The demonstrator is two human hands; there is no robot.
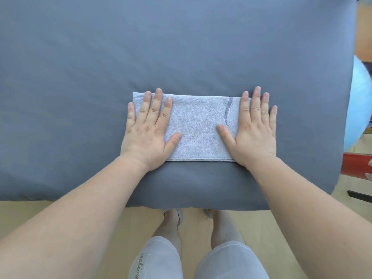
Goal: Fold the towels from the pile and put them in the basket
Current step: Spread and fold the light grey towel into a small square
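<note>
A light grey-blue towel (198,127), folded into a long rectangle with a darker curved stripe near its right end, lies flat on the grey bed sheet (141,47) close to the front edge. My left hand (148,129) presses flat on the towel's left end with fingers spread and straight. Over the right end my right hand (254,127) lies flat the same way, its thumb pointing inward. The towel pile and the basket are out of view.
The bed's front edge runs just below the towel, above my legs and the wooden floor (60,210). Beyond the bed's right side are a pale blue exercise ball (360,105) and a red box (356,166).
</note>
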